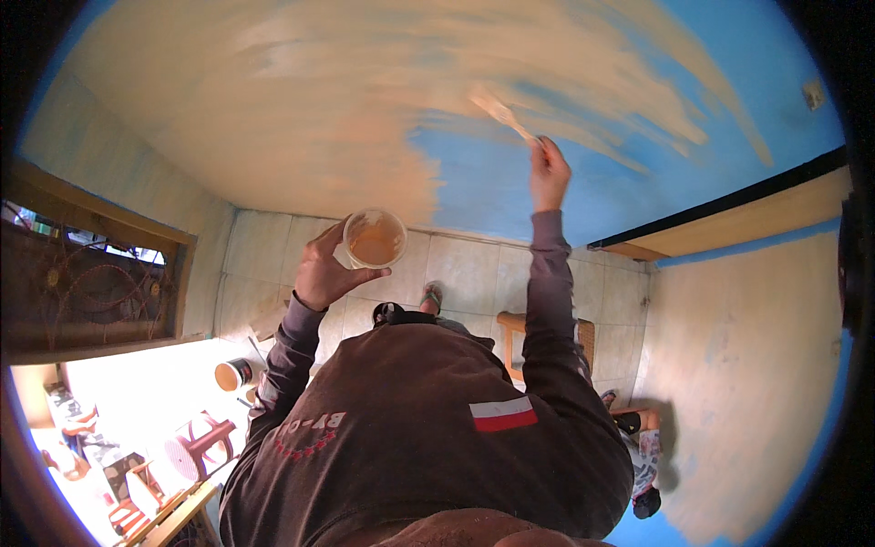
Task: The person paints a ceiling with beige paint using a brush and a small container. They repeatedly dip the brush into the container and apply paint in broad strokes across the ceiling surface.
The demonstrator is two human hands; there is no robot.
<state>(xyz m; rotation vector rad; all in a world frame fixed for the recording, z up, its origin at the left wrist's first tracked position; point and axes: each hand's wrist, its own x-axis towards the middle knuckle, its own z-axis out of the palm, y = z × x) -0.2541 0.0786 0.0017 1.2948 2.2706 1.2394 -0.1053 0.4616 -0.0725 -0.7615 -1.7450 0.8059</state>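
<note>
My right hand [550,170] grips the handle of a paintbrush [499,111], whose bristles lie against the wall [337,128]. Peach-beige paint covers the left and upper part of this wall in streaks, and bright blue shows through at the middle and right. In my left hand [325,264] is a clear round plastic tub [375,238], held by the rim and side between thumb and fingers. Peach paint sits in the tub and smears its inner wall.
A wooden stool [512,346] stands on the tiled floor beside my right arm. Another person [645,451] is low by the right wall. At left are a barred window [91,273], a paint bucket [234,375] and a plastic stool [198,448]. A dark-edged ledge [729,223] juts out at right.
</note>
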